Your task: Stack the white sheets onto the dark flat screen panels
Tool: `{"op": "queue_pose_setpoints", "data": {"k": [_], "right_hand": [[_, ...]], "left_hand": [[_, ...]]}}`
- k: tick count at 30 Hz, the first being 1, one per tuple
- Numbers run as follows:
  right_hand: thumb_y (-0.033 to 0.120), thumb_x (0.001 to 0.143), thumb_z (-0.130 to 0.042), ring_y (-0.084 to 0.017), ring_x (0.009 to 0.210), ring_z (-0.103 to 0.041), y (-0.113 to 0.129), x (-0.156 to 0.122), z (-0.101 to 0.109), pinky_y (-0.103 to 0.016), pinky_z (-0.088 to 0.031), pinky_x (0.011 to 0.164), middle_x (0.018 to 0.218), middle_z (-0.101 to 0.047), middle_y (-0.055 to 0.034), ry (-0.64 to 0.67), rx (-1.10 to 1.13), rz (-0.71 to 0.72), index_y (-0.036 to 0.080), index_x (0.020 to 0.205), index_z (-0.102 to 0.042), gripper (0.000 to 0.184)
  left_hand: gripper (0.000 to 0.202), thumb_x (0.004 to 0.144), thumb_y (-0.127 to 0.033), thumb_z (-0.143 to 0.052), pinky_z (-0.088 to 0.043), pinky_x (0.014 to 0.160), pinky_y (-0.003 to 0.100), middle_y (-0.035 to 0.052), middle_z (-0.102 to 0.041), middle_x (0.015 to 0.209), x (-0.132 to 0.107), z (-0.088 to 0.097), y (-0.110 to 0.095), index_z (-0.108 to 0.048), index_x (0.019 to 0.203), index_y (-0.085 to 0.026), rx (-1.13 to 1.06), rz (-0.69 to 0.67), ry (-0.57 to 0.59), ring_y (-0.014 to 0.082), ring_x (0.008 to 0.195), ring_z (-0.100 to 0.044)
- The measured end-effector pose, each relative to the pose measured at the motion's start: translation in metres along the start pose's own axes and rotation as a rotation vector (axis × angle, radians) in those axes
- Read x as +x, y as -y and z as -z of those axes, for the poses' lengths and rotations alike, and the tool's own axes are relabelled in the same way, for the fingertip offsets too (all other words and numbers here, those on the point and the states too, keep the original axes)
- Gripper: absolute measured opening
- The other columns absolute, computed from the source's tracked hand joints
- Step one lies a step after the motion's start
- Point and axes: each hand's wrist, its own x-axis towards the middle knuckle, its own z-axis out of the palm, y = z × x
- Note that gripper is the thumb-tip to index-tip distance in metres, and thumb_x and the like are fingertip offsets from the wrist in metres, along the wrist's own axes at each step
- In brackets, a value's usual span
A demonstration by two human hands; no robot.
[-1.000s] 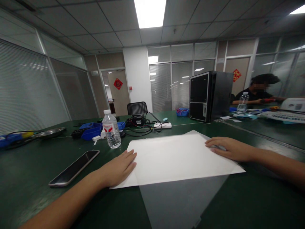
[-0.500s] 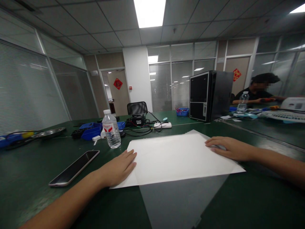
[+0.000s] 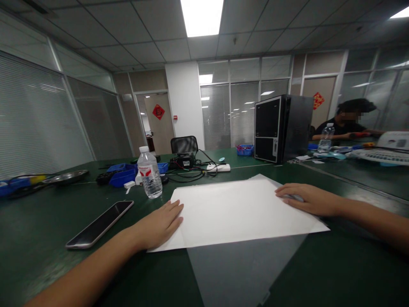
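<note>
A large sheet of white paper (image 3: 230, 213) lies on the green table, on top of a translucent grey plastic sheet (image 3: 243, 268) that shows beyond its near edge and at the far right corner. My left hand (image 3: 161, 226) rests flat on the paper's left edge, fingers stretched out. Opposite it, my right hand (image 3: 306, 198) lies on the paper's right edge with the fingers extended; a bit of grey shows between thumb and forefinger, and I cannot tell what it is. Left of my left hand is a phone (image 3: 100, 224), screen up. Just behind that hand stands a water bottle (image 3: 150, 175).
Blue trays (image 3: 123, 177), cables and a white power strip (image 3: 218, 168) lie behind the paper. A black computer tower (image 3: 281, 128) stands at the back right. Across the table to the right, a person (image 3: 345, 123) sits by another bottle (image 3: 326, 138). A metal dish (image 3: 65, 177) is far left.
</note>
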Motion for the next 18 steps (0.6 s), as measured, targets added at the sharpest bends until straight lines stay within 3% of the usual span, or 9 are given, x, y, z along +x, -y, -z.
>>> {"op": "queue_pose_setpoints", "data": {"k": [18], "right_hand": [[0.060, 0.099, -0.050, -0.032, 0.124, -0.058, 0.0039, 0.0010, 0.0010, -0.055, -0.047, 0.108, 0.136, -0.062, -0.0084, -0.001, -0.008, 0.001, 0.028, 0.130, -0.068, 0.048]], "left_hand": [[0.074, 0.102, -0.064, -0.027, -0.021, 0.126, 0.051, 0.0116, -0.027, 0.167, 0.0012, -0.0012, 0.0016, -0.036, 0.158, -0.016, -0.003, -0.013, -0.019, 0.0308, 0.155, -0.022]]}}
